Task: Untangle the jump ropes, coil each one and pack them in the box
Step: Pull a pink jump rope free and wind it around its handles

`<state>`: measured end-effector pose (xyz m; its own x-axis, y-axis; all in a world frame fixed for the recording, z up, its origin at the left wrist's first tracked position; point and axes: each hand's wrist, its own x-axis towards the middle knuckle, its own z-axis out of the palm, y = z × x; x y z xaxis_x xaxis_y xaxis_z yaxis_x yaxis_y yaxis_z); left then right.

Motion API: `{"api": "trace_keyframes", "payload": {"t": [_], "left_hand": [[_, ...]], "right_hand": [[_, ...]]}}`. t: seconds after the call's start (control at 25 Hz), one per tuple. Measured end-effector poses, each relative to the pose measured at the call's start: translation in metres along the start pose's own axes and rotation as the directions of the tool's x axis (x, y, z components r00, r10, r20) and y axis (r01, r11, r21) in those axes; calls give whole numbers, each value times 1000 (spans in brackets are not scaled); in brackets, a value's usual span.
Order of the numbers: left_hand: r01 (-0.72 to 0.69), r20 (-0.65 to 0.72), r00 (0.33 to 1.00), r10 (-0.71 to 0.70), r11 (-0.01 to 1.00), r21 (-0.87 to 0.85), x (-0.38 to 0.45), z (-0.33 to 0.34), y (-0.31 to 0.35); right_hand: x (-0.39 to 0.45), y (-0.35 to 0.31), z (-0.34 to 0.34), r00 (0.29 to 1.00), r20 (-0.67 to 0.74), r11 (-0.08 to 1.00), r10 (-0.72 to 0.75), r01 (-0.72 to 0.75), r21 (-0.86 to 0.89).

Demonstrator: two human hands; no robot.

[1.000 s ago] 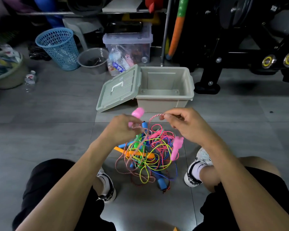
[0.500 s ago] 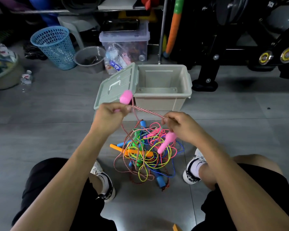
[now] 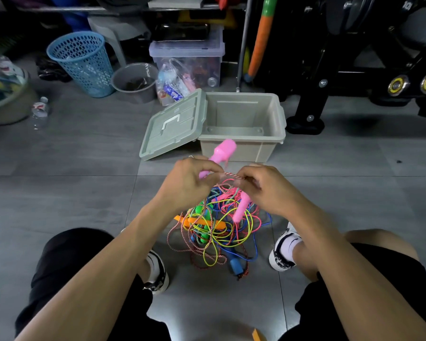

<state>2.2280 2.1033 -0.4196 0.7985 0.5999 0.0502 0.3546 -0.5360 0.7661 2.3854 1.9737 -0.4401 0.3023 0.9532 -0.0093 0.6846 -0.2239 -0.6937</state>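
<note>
Between the hands, striped rope [image 3: 233,175] runs left-right: left hand [image 3: 191,180] grips pink handle [image 3: 219,153], right hand [image 3: 263,185] pinches rope; tangle [image 3: 217,227] below.

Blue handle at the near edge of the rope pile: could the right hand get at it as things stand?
Probably not right away. The blue handle lies exposed on the floor, nothing over it, but the right hand is pinching the striped rope above the pile and would have to let go first.

Both forearms reach forward, converging — left hand [image 3: 191,179] and right hand [image 3: 263,185] nearly meet, fingers curled (each pinching something thin).
</note>
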Motion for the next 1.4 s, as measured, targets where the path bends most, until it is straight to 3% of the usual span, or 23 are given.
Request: {"api": "trace_keyframes", "payload": {"t": [0.16, 0.32, 0.44, 0.52, 0.6, 0.76, 0.88, 1.04, 1.12, 1.16, 1.24, 1.28, 1.4], "left_hand": [[97, -162, 978, -130, 976, -197, 5, -17, -3], [160, -184, 958, -219, 944, -288, 6, -20, -4], [194, -178, 954, -243, 948, -254, 6, -16, -12], [208, -163, 961, -225, 971, -116, 6, -14, -16], [178, -115, 976, -187, 980, -88, 5, -9, -15], [238, 109, 971, -213, 907, -347, 2, 10, -2], [297, 212, 953, -216, 802, -519, -3, 18, 5], [272, 240, 955, -175, 841, -467, -4, 19, 5], [245, 208, 964, -167, 862, -443, -5, 24, 6], [233, 180, 969, -170, 867, -441, -4, 26, 6], [230, 149, 972, -181, 863, -449, -4, 27, 5], [245, 160, 968, -192, 854, -459, -4, 25, 4], [294, 229, 952, -204, 819, -493, -3, 20, 1]], "right_hand": [[2, 8, -2, 999, -48, 999, -3, 4, 36], [1, 9, 1, 999, 36, 1000, 0, -1, 25], [2, 7, 1, 991, 10, 971, 131, -130, 202], [2, 4, -2, 969, 11, 886, 248, -231, 402], [2, 3, -3, 949, -19, 816, 316, -261, 516], [4, -4, 1, 912, -72, 578, 404, -193, 793], [6, -6, 4, 874, -90, 432, 477, -144, 891], [5, -8, 9, 859, -90, 336, 505, -99, 937], [4, -9, 11, 849, -105, 394, 519, -128, 910], [5, -8, 10, 838, -145, 514, 527, -178, 839], [4, -2, 9, 827, -304, 811, 473, -274, 518], [4, 0, 9, 830, -359, 876, 427, -280, 393], [2, -4, 13, 847, -436, 930, 304, -164, 329]]}}
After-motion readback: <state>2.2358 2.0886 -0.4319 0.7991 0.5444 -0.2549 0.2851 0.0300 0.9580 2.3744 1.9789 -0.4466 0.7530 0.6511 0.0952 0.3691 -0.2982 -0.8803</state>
